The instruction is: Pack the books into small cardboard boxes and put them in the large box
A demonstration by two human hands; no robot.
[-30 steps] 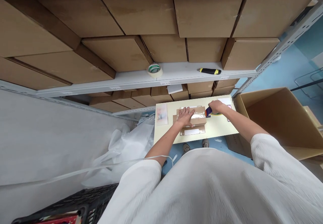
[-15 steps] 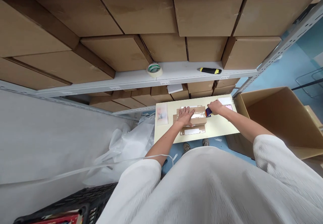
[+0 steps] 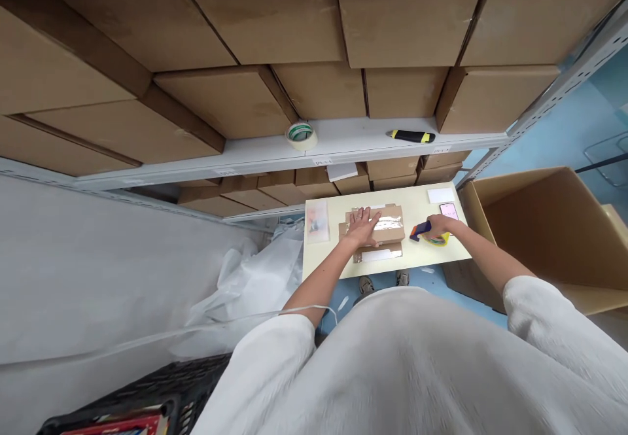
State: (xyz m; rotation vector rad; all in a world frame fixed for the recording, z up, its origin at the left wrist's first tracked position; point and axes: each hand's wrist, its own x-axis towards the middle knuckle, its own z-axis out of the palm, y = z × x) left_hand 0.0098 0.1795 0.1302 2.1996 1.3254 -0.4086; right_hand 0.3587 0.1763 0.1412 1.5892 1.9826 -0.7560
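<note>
On a pale yellow tabletop (image 3: 415, 196) lies a small cardboard box (image 3: 392, 222) with shiny clear tape across its top. My left hand (image 3: 363, 227) rests on the box's left part, fingers spread. To the right of the box, my right hand (image 3: 436, 225) is wrapped around a tape dispenser (image 3: 420, 229) with a dark blue and orange head and a yellow tape roll. The dispenser is apart from the box. A flat brown piece with a white label (image 3: 377, 255) lies along the box's near side.
A phone (image 3: 448, 211) and a white card (image 3: 440, 195) lie at the table's right end, a clear packet (image 3: 317, 221) at its left. A large open carton (image 3: 549, 226) stands right. The shelf holds boxes, a tape roll (image 3: 301, 135) and a utility knife (image 3: 412, 136).
My right hand has moved the tape dispenser away from the box's right end, toward me and slightly right. The phone now shows fully. My left hand stays on the box.
</note>
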